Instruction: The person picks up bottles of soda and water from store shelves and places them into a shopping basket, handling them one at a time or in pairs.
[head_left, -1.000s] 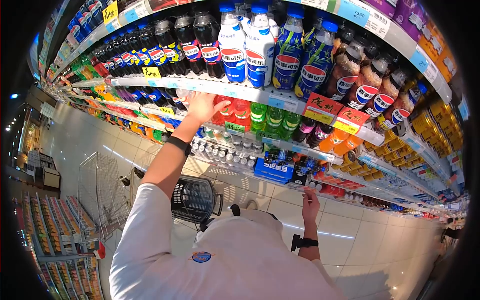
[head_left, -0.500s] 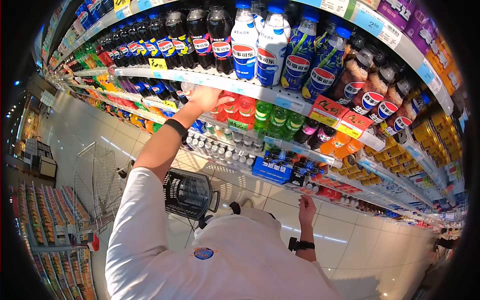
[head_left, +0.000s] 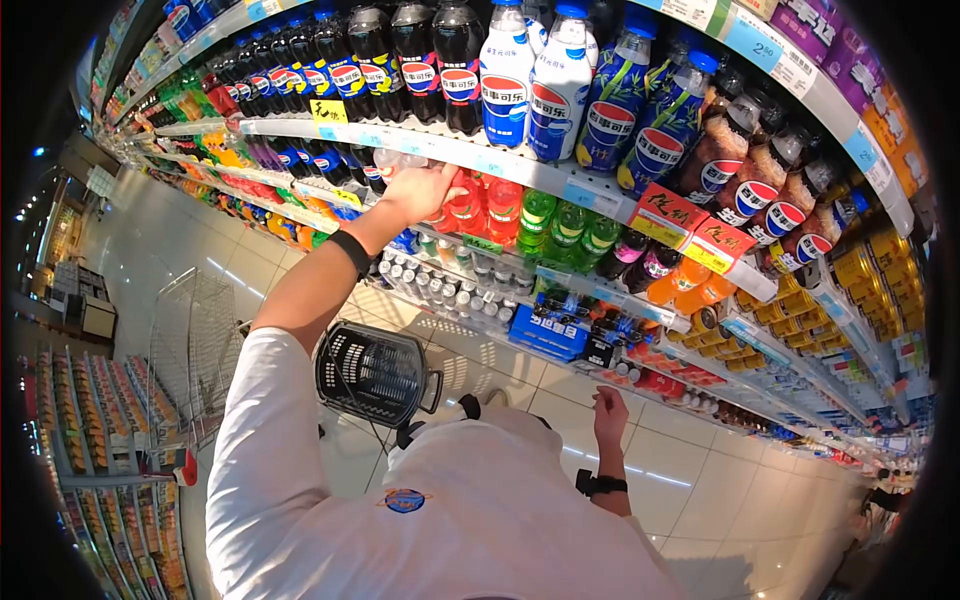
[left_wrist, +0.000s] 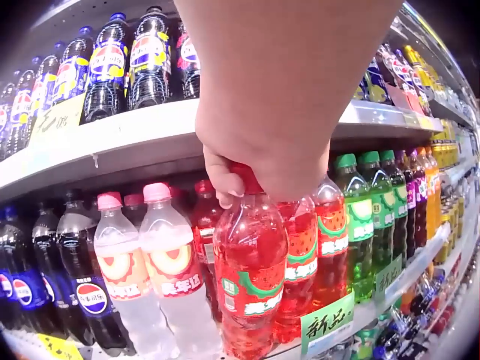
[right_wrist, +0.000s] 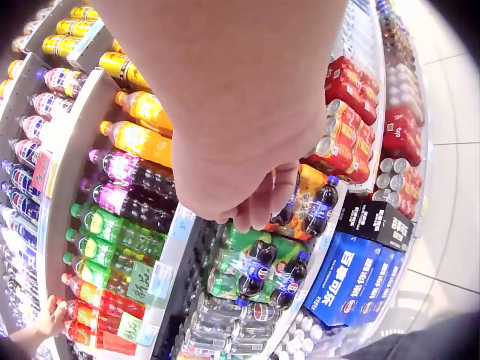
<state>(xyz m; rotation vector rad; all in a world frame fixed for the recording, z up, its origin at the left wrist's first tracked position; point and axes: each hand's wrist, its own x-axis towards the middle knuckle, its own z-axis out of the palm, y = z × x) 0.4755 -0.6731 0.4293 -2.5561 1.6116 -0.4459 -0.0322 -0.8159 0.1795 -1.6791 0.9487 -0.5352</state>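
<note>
My left hand reaches under the shelf edge at the middle of the head view. Its fingers grip the red cap of a red soda bottle with a watermelon label, which stands upright at the front of its row in the left wrist view. Similar red bottles stand close on its right, and pink-capped bottles with peach labels on its left. Low beside the body hangs my right hand, loosely curled and holding nothing. In the right wrist view it overlaps lower-shelf bottles.
Cola bottles line the shelf above. Green soda bottles stand right of the red ones. A black shopping basket is on the floor in front of the body, with a wire cart to its left.
The left thumb, stretched out to the right before, has drawn in toward the red bottle. The head view has shifted slightly, while the right hand still hangs low.
</note>
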